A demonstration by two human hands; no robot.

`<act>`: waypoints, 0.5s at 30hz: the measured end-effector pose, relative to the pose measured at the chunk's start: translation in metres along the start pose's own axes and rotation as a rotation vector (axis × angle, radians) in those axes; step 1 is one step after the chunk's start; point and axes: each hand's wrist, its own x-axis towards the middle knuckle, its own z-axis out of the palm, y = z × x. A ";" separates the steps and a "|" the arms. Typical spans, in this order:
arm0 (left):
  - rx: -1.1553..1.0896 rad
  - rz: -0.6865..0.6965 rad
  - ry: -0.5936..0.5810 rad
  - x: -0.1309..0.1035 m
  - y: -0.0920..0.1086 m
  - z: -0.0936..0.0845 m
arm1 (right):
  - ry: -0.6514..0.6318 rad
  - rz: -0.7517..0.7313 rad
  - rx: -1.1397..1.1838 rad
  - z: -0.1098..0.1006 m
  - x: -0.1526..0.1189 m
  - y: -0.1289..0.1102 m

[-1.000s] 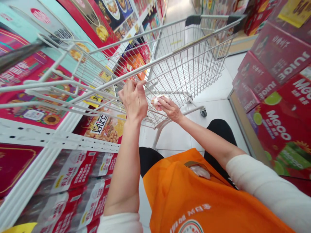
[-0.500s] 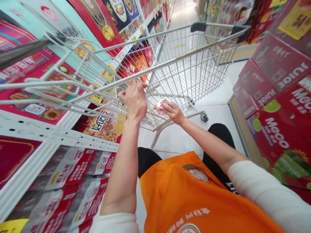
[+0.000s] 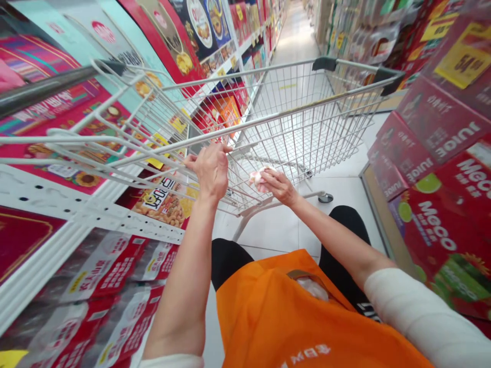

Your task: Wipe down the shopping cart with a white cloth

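A metal shopping cart (image 3: 245, 125) stands sideways before me, its wire basket showing its long side. My left hand (image 3: 210, 171) is closed on the cart's near side, just below the top rail; its fingertips are partly hidden behind the hand. My right hand (image 3: 279, 186) is closed on a crumpled white and pink cloth (image 3: 261, 179), holding it against or very near the wire mesh. Whether the cloth touches the wires I cannot tell.
Shelves with boxed snacks (image 3: 157, 197) and shrink-wrapped bottle packs (image 3: 103, 266) line the left. Stacked red drink cartons (image 3: 441, 209) stand at the right. A caster wheel (image 3: 325, 198) is near my knee. The tiled aisle (image 3: 293, 30) runs on beyond the cart.
The cart and both hands sit slightly lower in the picture as the view tilts up. My right hand with the cloth has shifted a little rightwards; my left hand keeps its hold on the cart.
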 end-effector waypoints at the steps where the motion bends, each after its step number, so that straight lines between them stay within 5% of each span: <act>1: 0.005 0.013 -0.005 0.000 -0.001 -0.002 | 0.016 0.022 -0.006 -0.001 0.004 0.001; 7: -0.011 0.041 -0.038 0.000 -0.005 -0.009 | 0.124 0.067 -0.070 -0.003 0.067 0.004; 15: -0.061 0.033 -0.040 -0.001 -0.030 -0.022 | 0.086 -0.051 -0.082 0.001 0.004 -0.003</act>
